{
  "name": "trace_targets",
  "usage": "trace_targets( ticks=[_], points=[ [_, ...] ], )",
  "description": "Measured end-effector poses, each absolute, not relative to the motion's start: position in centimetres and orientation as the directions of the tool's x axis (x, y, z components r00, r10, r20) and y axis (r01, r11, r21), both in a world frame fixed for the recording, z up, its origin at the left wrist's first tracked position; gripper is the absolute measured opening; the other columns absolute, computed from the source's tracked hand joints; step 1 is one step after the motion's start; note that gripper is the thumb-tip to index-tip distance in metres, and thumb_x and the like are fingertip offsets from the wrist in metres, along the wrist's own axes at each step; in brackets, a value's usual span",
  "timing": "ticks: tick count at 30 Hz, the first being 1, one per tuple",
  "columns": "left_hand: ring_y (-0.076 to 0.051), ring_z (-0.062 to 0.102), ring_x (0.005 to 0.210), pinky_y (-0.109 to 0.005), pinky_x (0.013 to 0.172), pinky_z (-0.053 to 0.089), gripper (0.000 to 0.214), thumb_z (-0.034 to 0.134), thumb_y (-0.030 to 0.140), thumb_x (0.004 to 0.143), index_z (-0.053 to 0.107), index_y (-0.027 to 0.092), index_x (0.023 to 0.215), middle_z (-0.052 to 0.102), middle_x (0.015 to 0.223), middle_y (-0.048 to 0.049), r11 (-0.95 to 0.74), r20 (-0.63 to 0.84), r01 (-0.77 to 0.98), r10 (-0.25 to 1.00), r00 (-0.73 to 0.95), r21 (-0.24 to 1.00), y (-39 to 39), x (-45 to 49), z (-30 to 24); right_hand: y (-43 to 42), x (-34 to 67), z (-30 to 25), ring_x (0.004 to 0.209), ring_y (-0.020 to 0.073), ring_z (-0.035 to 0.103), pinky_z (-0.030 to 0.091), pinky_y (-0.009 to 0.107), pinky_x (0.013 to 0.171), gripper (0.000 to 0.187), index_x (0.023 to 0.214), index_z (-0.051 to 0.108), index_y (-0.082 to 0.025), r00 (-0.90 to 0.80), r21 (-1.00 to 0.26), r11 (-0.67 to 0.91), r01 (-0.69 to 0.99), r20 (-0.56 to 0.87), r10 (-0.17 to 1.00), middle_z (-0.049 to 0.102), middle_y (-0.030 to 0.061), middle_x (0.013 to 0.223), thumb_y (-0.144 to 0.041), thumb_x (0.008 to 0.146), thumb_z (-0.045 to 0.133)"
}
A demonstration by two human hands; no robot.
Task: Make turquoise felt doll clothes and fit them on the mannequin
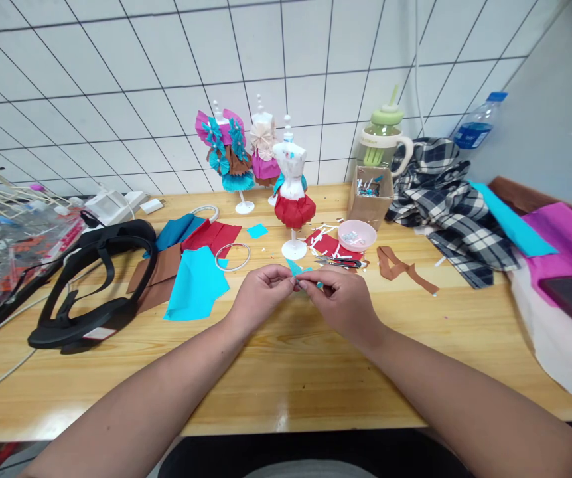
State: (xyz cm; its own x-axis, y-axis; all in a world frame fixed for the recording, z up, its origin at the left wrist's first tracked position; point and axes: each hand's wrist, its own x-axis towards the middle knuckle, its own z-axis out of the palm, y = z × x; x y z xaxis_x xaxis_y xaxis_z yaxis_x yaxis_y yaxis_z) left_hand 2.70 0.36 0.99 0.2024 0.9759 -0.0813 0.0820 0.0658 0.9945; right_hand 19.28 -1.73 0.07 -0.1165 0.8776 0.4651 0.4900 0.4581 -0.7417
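Left hand (261,290) and right hand (338,295) each pinch the small teal paper scrap (296,269) in a fingertip grip above the wooden table (286,372)

teal scrap (294,267) mostly hidden, magenta sheet (565,229) cropped

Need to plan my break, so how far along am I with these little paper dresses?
Looks done: the back mannequins wear full paper dresses; the front mannequin has a red skirt. In hand: your left hand and right hand pinch a small teal piece. Likely left: the front mannequin's torso is mostly bare, and a teal sheet lies nearby.
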Motion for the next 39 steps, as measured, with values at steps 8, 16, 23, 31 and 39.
trace_targets(
  ticks=[8,16,23,31,39],
  points=[
    [-0.016,0.066,0.071,-0.027,0.072,0.052,0.019,0.07,0.035,0.07,0.065,0.017,0.069,0.071,0.071,-0.0025,0.016,-0.044,0.149,0.982,0.183,0.989,0.4,2.7,1.2,-1.8,19.3,0.1,0.073,0.014,0.063,0.047,0.025,0.067,0.018,0.096,0.075,-0.022,-0.144,-0.697,0.474,0.538,0.478,0.866,0.073,0.0011,0.083,-0.021,0.085,0.061],
    [-0.016,0.066,0.068,-0.026,0.068,0.052,0.017,0.067,0.033,0.071,0.065,0.016,0.068,0.071,0.069,-0.0024,-0.012,-0.025,0.195,0.982,0.185,0.981,0.4,2.7,1.3,-1.8,19.4,0.2,0.068,0.0135,0.061,0.043,0.025,0.062,0.017,0.096,0.075,-0.023,-0.147,-0.689,0.459,0.561,0.462,0.874,0.071,0.0005,0.08,-0.021,0.085,0.061],
    [-0.013,0.062,0.061,-0.021,0.056,0.047,0.014,0.063,0.028,0.068,0.066,0.015,0.063,0.071,0.066,-0.0027,-0.057,-0.013,0.392,0.985,0.175,0.918,0.0,3.0,1.8,-1.4,19.6,0.1,0.061,0.0117,0.057,0.04,0.024,0.059,0.008,0.082,0.073,-0.023,-0.133,-0.696,0.444,0.564,0.455,0.881,0.066,-0.0027,0.067,-0.02,0.08,0.066],
    [-0.008,0.051,0.048,-0.016,0.046,0.038,0.012,0.061,0.025,0.068,0.063,0.016,0.06,0.063,0.055,0.0022,-0.135,0.049,0.433,0.978,0.203,0.891,-0.4,3.2,2.3,-1.6,19.2,0.4,0.058,0.0098,0.054,0.039,0.023,0.057,0.004,0.075,0.068,-0.021,-0.092,-0.749,0.368,0.551,0.384,0.919,0.064,-0.0037,0.067,-0.018,0.075,0.065],
    [-0.008,0.053,0.049,-0.016,0.046,0.04,0.009,0.06,0.02,0.068,0.064,0.016,0.061,0.063,0.055,0.0028,-0.131,0.051,0.41,0.979,0.199,0.903,-0.5,3.5,2.2,-1.6,18.7,0.2,0.053,0.0084,0.05,0.039,0.021,0.052,0.002,0.073,0.064,-0.02,-0.055,-0.841,0.292,0.455,0.301,0.952,0.062,-0.0036,0.067,-0.019,0.074,0.062]
  ],
)
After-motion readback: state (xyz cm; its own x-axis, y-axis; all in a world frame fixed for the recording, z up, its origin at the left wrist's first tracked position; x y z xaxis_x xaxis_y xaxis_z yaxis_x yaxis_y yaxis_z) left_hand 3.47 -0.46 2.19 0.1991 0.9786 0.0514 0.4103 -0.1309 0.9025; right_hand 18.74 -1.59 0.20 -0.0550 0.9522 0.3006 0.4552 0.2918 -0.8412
